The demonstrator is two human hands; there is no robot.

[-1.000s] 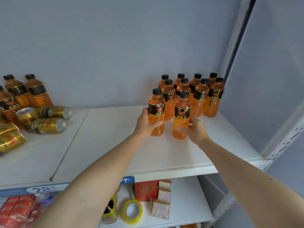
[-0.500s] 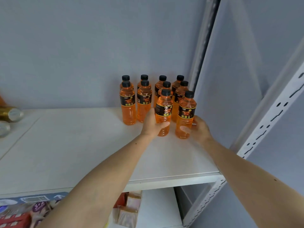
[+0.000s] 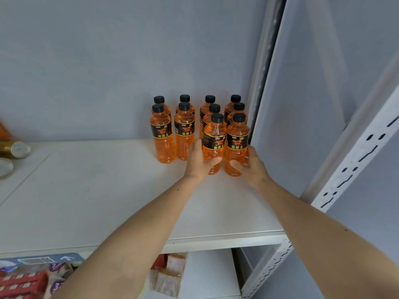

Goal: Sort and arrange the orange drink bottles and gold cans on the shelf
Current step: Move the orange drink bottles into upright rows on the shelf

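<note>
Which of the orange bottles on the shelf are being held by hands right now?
The two front bottles of the right-hand columns: the left hand grips one bottle, the right hand grips its neighbour. The other eight stand untouched.

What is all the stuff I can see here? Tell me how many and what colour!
Orange drink bottles: ten, orange with black caps, upright in rows at the shelf's back right corner.
Gold cans: two partly visible, lying at the left edge.
Shelf: one, white.
Shelf upright: one, white, at the right.
Packets: several, red, lower shelf, blurred.
Left hand: grips a front bottle.
Right hand: grips the front-right bottle.
</note>
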